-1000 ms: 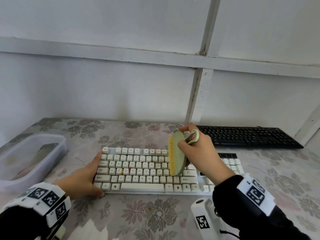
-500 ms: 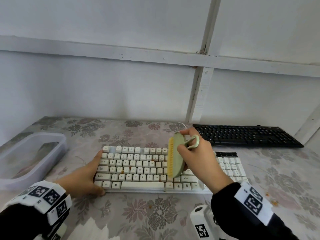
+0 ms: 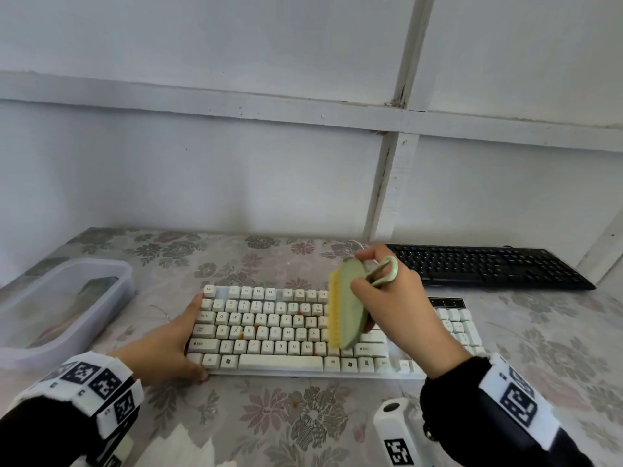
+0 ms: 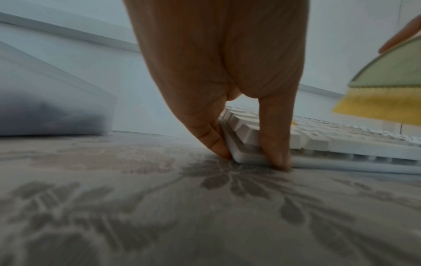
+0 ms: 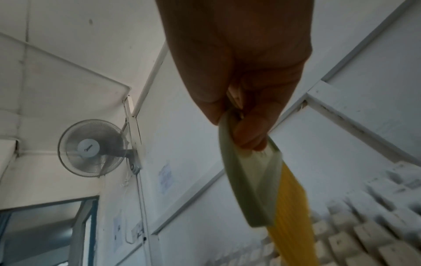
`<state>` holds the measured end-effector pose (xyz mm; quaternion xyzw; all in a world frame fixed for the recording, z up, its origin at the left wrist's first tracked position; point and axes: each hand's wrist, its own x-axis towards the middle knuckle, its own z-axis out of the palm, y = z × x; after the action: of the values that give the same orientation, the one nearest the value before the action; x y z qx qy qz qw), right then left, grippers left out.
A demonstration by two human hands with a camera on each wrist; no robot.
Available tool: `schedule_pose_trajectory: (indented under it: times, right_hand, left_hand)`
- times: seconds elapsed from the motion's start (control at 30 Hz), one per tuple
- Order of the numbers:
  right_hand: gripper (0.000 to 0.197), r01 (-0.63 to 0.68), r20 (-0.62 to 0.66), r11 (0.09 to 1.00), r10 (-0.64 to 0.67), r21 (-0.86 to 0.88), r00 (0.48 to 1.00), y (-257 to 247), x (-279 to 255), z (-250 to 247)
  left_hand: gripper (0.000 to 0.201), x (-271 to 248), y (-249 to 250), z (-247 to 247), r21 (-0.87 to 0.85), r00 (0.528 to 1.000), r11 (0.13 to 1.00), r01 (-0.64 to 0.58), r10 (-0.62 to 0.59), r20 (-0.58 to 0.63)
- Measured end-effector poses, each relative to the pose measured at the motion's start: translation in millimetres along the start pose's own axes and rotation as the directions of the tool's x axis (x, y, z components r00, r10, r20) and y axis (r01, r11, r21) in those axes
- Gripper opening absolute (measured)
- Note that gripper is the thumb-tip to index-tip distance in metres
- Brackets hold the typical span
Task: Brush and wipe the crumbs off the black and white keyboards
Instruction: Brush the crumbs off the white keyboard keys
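Observation:
A white keyboard (image 3: 276, 332) lies in front of me on the flowered table (image 3: 269, 419), with orange crumbs between its middle keys. My left hand (image 3: 175, 345) grips its left end, thumb on the front edge and fingers (image 4: 212, 138) along the side (image 4: 241, 154). My right hand (image 3: 391, 308) holds a green brush (image 3: 352, 305) with yellow bristles (image 3: 334, 315) by its body and loop handle, tilted on edge over the right-middle keys. The wrist view shows the brush (image 5: 248, 181) above the keys (image 5: 364, 239). A black keyboard (image 3: 485, 266) lies at the back right.
A clear plastic container (image 3: 57, 305) sits at the left edge of the table. The white wall (image 3: 236, 170) rises directly behind the table. A wall fan (image 5: 91, 147) shows in the right wrist view. A white device (image 3: 397, 433) with a marker sits near my right wrist.
The brush has shifted slightly left and a little toward the far keys while staying tilted on edge. My left hand has kept its hold on the keyboard's left end.

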<state>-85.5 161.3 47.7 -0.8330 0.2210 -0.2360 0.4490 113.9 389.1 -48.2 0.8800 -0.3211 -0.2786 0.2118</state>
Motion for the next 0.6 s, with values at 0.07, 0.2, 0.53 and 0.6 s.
schedule_pose_trajectory:
  times: [0.07,0.2,0.53,0.6]
  right_hand:
    - [0.024,0.057,-0.021,0.998,-0.058,-0.041,0.998,0,5,6]
    - [0.024,0.057,0.043,0.996,-0.054,-0.07,0.998,8,3,19]
    - [0.02,0.01,0.056,1.0,-0.009,-0.019,0.998,4,-1,7]
    - [0.021,0.061,0.006,0.998,-0.061,-0.013,0.998,4,3,9]
  left_hand:
    - [0.129,0,-1,0,-0.002,1.0,1.0,0.01,-0.01,-0.001]
    - [0.13,1,-1,0,-0.02,1.0,1.0,0.01,-0.01,-0.003]
    - [0.131,3,-4,0,0.007,1.0,1.0,0.003,-0.003,-0.012]
    - [0.131,3,-4,0,0.005,1.0,1.0,0.005,-0.005,-0.01]
